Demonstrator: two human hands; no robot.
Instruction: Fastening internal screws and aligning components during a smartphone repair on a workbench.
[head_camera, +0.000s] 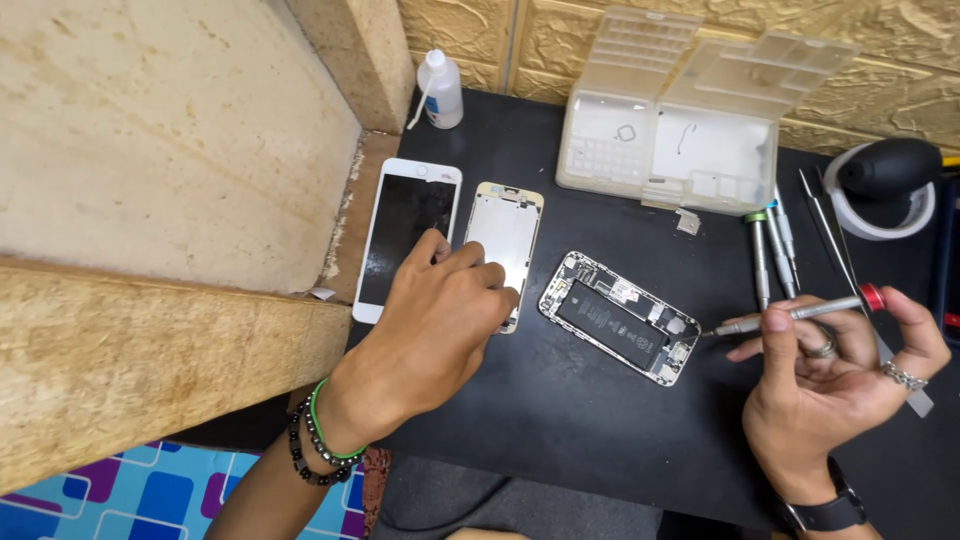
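My left hand (440, 320) rests palm down on the black table (560, 420), its fingertips on the lower part of a metal display backplate (506, 232). A white phone screen (408, 232) lies just left of it. My right hand (835, 370) is shut on a silver screwdriver with a red cap (800, 312), its tip pointing left at the right end of an opened phone body (620, 317) with a black battery showing.
Two clear plastic parts boxes (680, 120) stand open at the back. A small white bottle (441, 90) is at the back left. Spare screwdrivers (772, 250) and tweezers (830, 235) lie at the right, by a black and white round device (885, 185). A sandy wall block (150, 180) borders the left.
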